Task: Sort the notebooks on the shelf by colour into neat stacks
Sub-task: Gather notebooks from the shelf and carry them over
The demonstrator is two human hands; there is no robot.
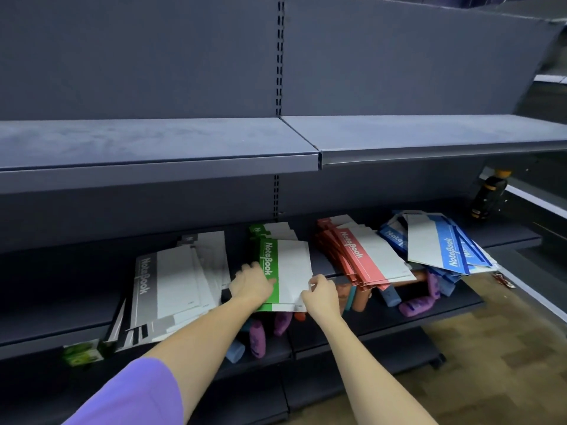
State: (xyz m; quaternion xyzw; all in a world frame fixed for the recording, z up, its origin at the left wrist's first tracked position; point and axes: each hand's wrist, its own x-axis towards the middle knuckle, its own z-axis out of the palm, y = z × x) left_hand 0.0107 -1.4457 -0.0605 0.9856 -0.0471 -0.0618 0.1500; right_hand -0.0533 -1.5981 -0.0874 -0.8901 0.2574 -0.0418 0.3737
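My notebooks already sit by colour on the shelf (76, 329), but the grey pile (171, 283), red pile (362, 256) and blue pile (441, 243) are messy, and my left hand (251, 283) and right hand (322, 294) both grip the green pile (285, 268) to straighten it.

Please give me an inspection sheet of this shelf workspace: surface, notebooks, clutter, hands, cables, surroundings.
Surface: dark shelf, notebooks overhang its front edge.
Job's things: four colour groups, grey stack, green stack, red stack, blue stack; red and blue are fanned and untidy.
Clutter: purple bottles on the lower shelf; green box; dark bottle.
Hands: left hand and right hand both grip the top green notebook.
Cables: nothing seen.
Surroundings: bare upper shelf, brown floor.
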